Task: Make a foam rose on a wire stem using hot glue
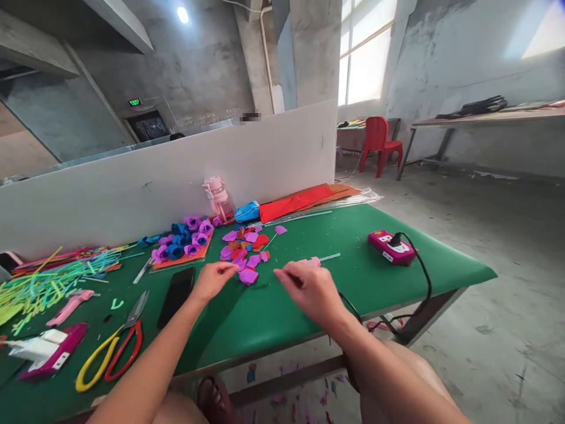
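Note:
My left hand is closed in a pinch, its fingertips at the edge of a loose pile of purple, red and brown paper petals. Whether a petal is between those fingers I cannot make out. To the right, my right hand has its fingers curled and thumb pressed in, raised over the green table. Anything inside that grip is hidden. Just behind its knuckles shows part of a pink glue gun with a pale glue stick protruding. A black phone lies beside my left forearm.
Purple and blue paper flowers sit at the back left, beside a pink bottle. Scissors, coloured strips and another pink glue gun lie left. A magenta power strip with a black cord stands right.

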Demonstrator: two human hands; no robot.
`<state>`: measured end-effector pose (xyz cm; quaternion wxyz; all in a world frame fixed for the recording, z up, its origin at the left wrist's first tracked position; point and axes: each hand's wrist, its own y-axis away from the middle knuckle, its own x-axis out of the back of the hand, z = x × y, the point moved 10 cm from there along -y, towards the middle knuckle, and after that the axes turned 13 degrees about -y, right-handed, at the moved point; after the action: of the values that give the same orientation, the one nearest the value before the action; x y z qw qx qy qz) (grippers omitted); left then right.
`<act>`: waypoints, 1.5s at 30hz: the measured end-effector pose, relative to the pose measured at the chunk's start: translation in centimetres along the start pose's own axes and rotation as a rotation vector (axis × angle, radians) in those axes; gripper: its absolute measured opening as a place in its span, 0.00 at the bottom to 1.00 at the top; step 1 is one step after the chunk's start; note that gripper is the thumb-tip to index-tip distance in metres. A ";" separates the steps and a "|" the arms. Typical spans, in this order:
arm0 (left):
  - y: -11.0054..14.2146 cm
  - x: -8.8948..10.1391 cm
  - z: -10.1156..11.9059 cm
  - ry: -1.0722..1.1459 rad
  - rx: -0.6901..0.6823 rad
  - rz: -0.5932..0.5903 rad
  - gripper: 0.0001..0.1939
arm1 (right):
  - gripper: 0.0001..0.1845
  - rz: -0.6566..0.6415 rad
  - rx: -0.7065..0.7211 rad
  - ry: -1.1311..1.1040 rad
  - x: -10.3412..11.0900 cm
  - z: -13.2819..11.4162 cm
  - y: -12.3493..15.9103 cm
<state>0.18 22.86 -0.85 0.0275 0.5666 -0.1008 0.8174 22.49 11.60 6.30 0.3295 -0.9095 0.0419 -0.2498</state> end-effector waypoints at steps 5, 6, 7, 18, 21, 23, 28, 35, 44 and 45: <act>-0.7 0.8 -0.7 -0.066 0.080 0.107 0.11 | 0.22 0.085 -0.146 -0.109 1.0 2.3 -0.3; -0.8 0.3 -0.4 -0.062 0.066 0.098 0.09 | 0.22 0.081 -0.155 -0.119 0.7 2.3 -0.3; -0.9 -0.2 0.0 -0.066 0.043 0.083 0.08 | 0.21 0.072 -0.159 -0.121 0.4 2.3 -0.2; -0.4 -2.3 0.3 -0.161 -0.032 0.027 0.06 | 0.19 -0.076 -0.140 -0.176 -4.4 0.7 0.1; -0.4 -3.0 0.2 -0.150 -0.032 0.012 0.05 | 0.19 -0.109 -0.144 -0.212 -5.5 0.4 0.4; -0.4 -3.4 -0.1 -0.135 -0.005 -0.001 0.06 | 0.18 -0.129 -0.152 -0.227 -6.0 0.2 0.6; -0.5 -3.6 -0.7 -0.117 0.048 -0.012 0.08 | 0.18 -0.181 -0.181 -0.249 -7.4 0.0 1.1; 0.3 -2.7 -0.5 -0.124 0.018 0.083 0.17 | 0.18 -0.233 -0.166 -0.221 -8.9 -0.4 1.8; 0.2 -2.8 0.3 -0.091 -0.044 0.081 0.11 | 0.18 -0.276 -0.147 -0.195 -9.6 -1.1 2.1; 0.2 -2.8 0.3 -0.087 -0.049 0.082 0.11 | 0.18 -0.278 -0.145 -0.193 -9.6 -1.1 2.1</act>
<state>1.44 22.80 -3.36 0.0033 0.5963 -0.1450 0.7896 13.82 11.60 1.62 0.2280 -0.9476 -0.0982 -0.2011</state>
